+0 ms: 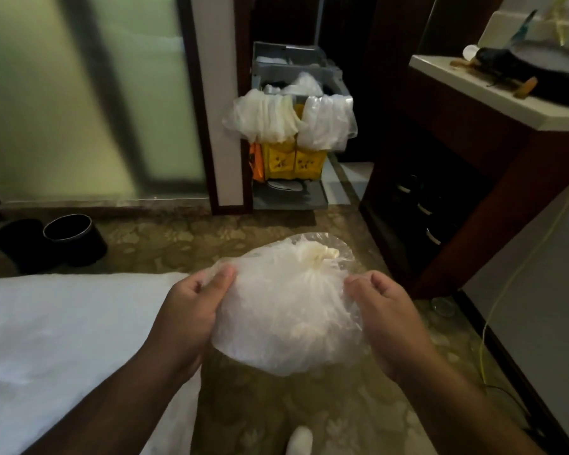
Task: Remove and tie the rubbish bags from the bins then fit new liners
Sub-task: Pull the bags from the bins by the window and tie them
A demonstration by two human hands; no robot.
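Head view: A person holds a clear rubbish bag (286, 323), full of pale waste, at mid-frame above the patterned carpet (276, 415), beside a white bed (63, 339) at lower left. The left hand (191, 310) pinches the bag's left edge, with the thumb pressed against curled fingers. The right hand (388, 310) grips the right edge, its fingers closed round a fold of plastic. The film looks gathered toward the top, but whether a knot is finished cannot be told.

Two dark bins (79, 247) stand on the floor at middle left. The one with the bright rim shows no liner, so removal appears done, tying looks under way and relining remains. What seem to be fresh liners (326, 123) hang from a housekeeping cart (289, 192) in the doorway, upper centre.
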